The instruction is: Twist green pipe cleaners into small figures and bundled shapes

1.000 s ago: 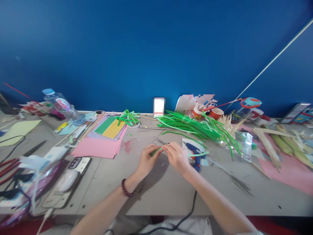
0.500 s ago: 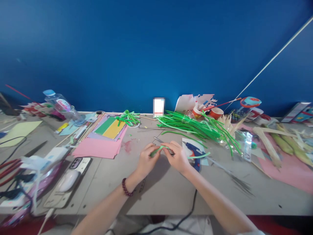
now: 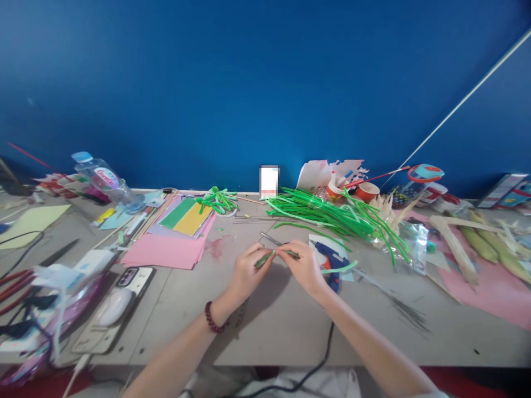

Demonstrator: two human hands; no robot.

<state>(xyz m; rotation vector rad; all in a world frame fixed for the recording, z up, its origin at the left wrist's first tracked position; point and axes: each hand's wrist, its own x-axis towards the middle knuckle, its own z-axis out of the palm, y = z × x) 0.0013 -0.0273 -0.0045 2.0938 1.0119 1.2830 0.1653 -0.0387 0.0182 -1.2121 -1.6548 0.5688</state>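
Observation:
In the head view, my left hand (image 3: 249, 268) and my right hand (image 3: 302, 265) meet at the middle of the table. Fingertips of both pinch a green pipe cleaner (image 3: 264, 258), a short bent stretch of which shows at my left fingers. From behind my right hand a pale green pipe cleaner (image 3: 340, 267) sticks out; I cannot tell if it is the same piece. The pointed metal tips of what look like scissors (image 3: 269, 238) show just beyond my right fingers, their rear part hidden. A blue glue gun (image 3: 329, 255) lies right of my right hand.
A bundle of green pipe cleaners (image 3: 323, 213) lies behind my hands. Left are pink paper sheets (image 3: 161, 251), curled green pieces (image 3: 218, 200), a phone (image 3: 95, 334) and a plastic bottle (image 3: 105, 179). Corn husks (image 3: 456, 249) lie right; a black cable (image 3: 329, 348) crosses the front edge.
My right fingertips have shifted slightly over the pipe cleaner, and less of it shows between my hands. The pale green tail at the right has dipped slightly.

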